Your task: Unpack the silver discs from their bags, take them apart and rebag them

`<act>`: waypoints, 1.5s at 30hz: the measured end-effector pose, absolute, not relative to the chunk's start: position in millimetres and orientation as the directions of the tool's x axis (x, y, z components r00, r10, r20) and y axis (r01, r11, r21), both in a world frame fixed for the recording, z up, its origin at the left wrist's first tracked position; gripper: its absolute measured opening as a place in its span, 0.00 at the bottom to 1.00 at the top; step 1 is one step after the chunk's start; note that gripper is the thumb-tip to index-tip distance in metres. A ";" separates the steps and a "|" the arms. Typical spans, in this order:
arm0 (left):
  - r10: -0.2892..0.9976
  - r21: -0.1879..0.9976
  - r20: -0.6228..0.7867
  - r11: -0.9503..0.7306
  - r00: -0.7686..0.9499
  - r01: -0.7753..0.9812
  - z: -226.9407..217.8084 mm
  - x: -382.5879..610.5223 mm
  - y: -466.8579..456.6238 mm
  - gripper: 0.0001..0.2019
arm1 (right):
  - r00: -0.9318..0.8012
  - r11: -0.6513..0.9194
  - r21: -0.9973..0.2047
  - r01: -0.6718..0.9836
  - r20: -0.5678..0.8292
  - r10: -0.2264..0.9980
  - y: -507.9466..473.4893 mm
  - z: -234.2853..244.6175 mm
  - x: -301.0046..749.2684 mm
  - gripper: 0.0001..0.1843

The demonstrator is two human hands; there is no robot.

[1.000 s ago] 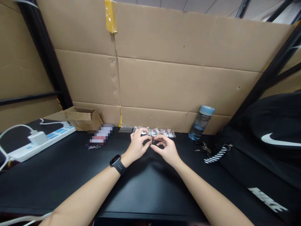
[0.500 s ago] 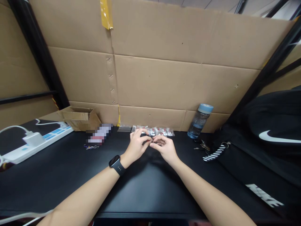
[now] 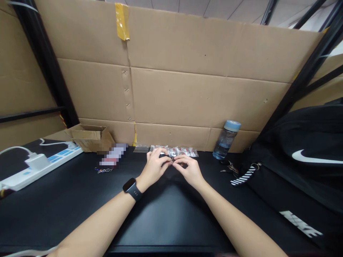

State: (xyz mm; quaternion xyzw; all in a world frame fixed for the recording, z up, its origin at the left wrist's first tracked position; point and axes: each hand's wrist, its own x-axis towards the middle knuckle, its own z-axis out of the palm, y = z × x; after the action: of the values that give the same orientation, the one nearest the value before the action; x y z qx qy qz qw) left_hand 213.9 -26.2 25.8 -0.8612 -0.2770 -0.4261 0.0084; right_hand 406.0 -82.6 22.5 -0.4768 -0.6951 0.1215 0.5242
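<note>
My left hand point(image 3: 154, 167), with a black smartwatch point(image 3: 130, 188) on its wrist, and my right hand point(image 3: 188, 169) meet over the black table point(image 3: 80, 203). Their fingertips pinch a tiny dark and metallic part point(image 3: 171, 160) between them. It is too small to name. Just behind my hands, several small clear bags with red and white pieces point(image 3: 182, 151) lie in a row along the cardboard wall.
A blue-capped water bottle point(image 3: 226, 139) stands at the back right. Keys on a striped strap point(image 3: 241, 175) lie beside a black sports bag point(image 3: 302, 167). At the left are a white power strip point(image 3: 40, 162), an open small carton point(image 3: 88, 135) and a little chain point(image 3: 103, 170).
My fingertips have drawn closer together around the small part. The camera view shifted slightly; both arms stay in nearly the same place.
</note>
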 end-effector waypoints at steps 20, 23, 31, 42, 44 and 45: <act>0.458 0.225 0.677 -0.874 0.576 0.431 41.2 211.6 -38.8 0.06 | -0.021 0.504 -0.618 0.603 0.619 0.785 -85.6 25.6 401.0 0.04; 0.426 0.237 0.614 -0.902 0.665 0.360 49.1 207.2 -42.4 0.23 | -0.028 0.508 -0.623 0.595 0.616 0.787 -86.1 26.5 401.5 0.04; 0.480 0.357 0.559 -0.875 0.676 0.327 43.0 210.1 -37.8 0.15 | -0.043 0.501 -0.639 0.584 0.592 0.805 -89.2 29.5 397.6 0.05; 0.501 0.416 0.548 -0.858 0.669 0.302 47.8 209.7 -35.8 0.15 | -0.062 0.527 -0.600 0.602 0.623 0.779 -90.9 34.4 400.8 0.05; 0.498 0.418 0.553 -0.859 0.668 0.295 48.5 209.3 -35.0 0.15 | -0.068 0.528 -0.603 0.598 0.618 0.783 -91.0 35.6 402.2 0.04; 0.496 0.417 0.556 -0.861 0.667 0.292 48.6 208.8 -34.1 0.15 | -0.071 0.526 -0.607 0.596 0.612 0.788 -91.0 36.2 403.1 0.04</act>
State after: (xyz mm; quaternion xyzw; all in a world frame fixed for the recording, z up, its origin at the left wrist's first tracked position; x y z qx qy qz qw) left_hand 208.8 -34.1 48.6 -0.9010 -0.2185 -0.3443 -0.1480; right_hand 403.1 -91.0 36.2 -0.4769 -0.7251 0.0985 0.4869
